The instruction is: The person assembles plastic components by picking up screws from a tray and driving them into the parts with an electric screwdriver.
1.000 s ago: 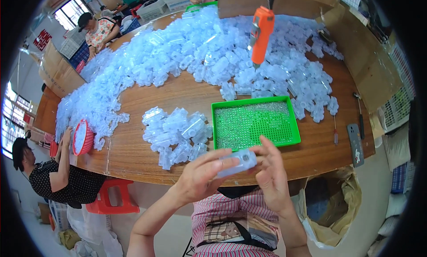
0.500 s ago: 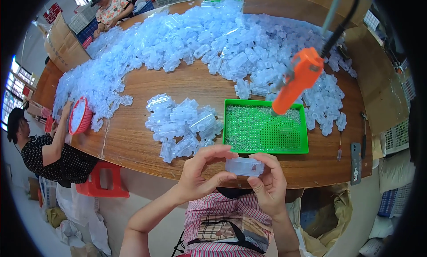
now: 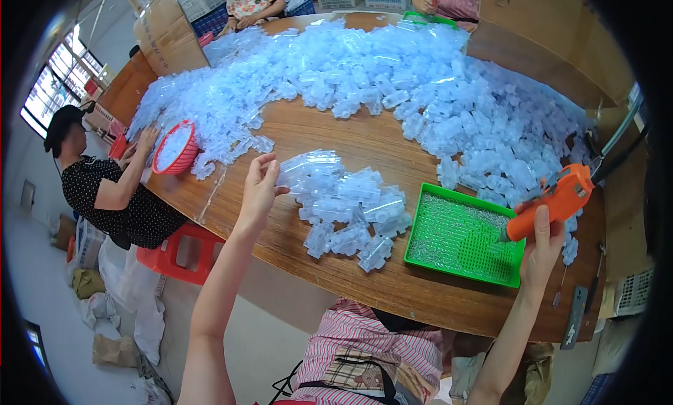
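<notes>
My right hand (image 3: 541, 247) is wrapped round an orange electric screwdriver (image 3: 557, 203), whose tip points down-left over the right side of a green perforated tray (image 3: 413, 258). Small metal screws (image 3: 449, 219) lie spread in that tray. My left hand (image 3: 259, 191) reaches forward to the left edge of a small pile of clear plastic housings (image 3: 350, 205). Its thumb and fingers are apart, beside the pile's upper-left pieces, and no piece shows between them.
A large heap of clear plastic parts (image 3: 350, 68) curves along the table's far side. At left a person (image 3: 105, 180) works near a red basket (image 3: 177, 149). Two more people sit across the table. A dark flat tool (image 3: 575, 317) lies at the right edge.
The clear housing I held between both hands is out of them. My left hand has moved forward-left to the small pile; my right hand has taken hold of the hanging screwdriver. The view has shifted.
</notes>
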### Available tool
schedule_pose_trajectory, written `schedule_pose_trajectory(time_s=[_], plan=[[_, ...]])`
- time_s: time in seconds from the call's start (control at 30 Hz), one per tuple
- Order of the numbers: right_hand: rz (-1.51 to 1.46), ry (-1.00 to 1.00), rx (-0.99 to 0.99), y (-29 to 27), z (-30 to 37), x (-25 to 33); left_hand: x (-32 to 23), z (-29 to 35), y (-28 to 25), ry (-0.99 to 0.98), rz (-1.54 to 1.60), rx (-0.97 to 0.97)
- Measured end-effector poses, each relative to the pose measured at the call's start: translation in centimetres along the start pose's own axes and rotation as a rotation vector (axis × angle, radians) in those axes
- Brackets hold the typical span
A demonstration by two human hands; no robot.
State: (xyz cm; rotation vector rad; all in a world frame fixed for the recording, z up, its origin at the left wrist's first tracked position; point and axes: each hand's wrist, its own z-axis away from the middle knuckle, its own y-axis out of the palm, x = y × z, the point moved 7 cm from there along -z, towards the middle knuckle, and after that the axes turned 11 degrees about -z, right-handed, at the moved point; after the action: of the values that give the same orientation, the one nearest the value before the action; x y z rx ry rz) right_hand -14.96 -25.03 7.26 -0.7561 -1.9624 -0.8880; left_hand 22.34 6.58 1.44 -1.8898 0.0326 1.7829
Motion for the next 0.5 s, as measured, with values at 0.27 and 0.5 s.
schedule_pose_trajectory(time_s=[0.27, 0.5], plan=[[-0.069, 0.016, -0.02, 0.6, 1.7, -0.4, -4.9, -1.8, 5.7, 0.369, -0.157, 0.142], [-0.031, 0.06, -0.045, 1.3, 2.0, -0.1, -7.5, -0.5, 9.5, 0.813, -0.923, 0.144]])
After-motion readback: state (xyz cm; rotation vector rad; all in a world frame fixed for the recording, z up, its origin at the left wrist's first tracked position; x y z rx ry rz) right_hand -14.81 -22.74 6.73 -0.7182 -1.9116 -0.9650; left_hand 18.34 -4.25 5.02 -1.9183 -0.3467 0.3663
